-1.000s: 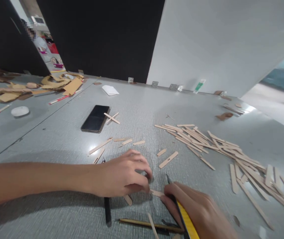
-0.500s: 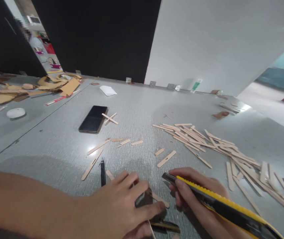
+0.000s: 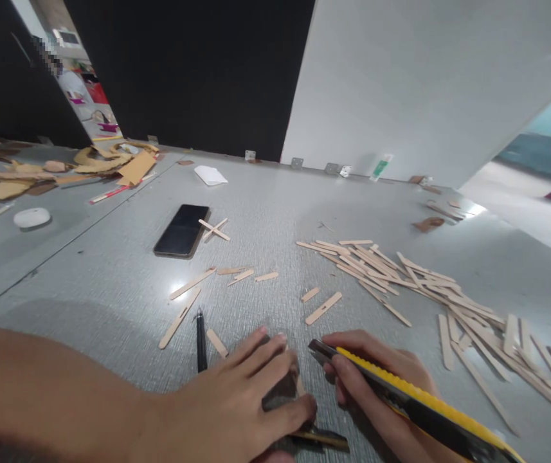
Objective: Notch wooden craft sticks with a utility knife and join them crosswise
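My left hand (image 3: 236,405) lies on the grey table (image 3: 111,276) near the front edge, fingers stretched forward and thumb pressed down on a dark flat piece (image 3: 282,392) with a wooden stick under it. My right hand (image 3: 376,386) is closed round a yellow and black utility knife (image 3: 400,395), its tip pointing left just beyond my left fingertips. A black pen (image 3: 200,337) lies just left of my left fingers. A pencil-like stick (image 3: 321,439) shows below my thumb.
A heap of wooden craft sticks (image 3: 429,289) spreads across the right of the table. Short cut stick pieces (image 3: 243,275) lie in the middle. A black phone (image 3: 181,230) lies further back, with crossed sticks beside it. Cardboard scraps (image 3: 111,161) sit at the far left.
My left hand has pulled back towards me and flattened onto the dark piece. My right hand has lifted and turned the knife so that its blade points left.
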Available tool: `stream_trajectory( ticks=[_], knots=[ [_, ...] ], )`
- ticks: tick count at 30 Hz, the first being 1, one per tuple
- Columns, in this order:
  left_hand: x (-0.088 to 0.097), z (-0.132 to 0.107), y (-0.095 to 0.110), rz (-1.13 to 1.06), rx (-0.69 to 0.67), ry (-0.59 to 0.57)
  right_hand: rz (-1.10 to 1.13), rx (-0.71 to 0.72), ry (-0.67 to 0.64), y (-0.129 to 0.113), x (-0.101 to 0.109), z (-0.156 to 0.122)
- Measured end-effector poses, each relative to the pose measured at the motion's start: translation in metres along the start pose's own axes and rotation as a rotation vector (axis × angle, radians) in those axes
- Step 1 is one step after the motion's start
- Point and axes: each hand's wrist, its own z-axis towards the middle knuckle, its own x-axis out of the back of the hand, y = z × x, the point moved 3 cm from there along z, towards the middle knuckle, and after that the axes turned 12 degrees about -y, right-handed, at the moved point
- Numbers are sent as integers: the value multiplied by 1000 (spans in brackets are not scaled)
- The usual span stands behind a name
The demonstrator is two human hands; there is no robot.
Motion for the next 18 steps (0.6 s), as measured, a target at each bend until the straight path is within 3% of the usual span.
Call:
stream_trajectory(
  ticks=[6,10,14,18],
  knots=[
    [1,-1,-1,1,-6,6,-53,36,49,-10,2,4],
    [7,0,0,-66,-10,-1,-25,38,37,2,-3,0],
    [30,2,-9,-141,46,33,-69,82,31,20,-7,-8],
    [57,7,-39,-189,138,142,-274,292,-109,10,-10,-9]
  ],
)
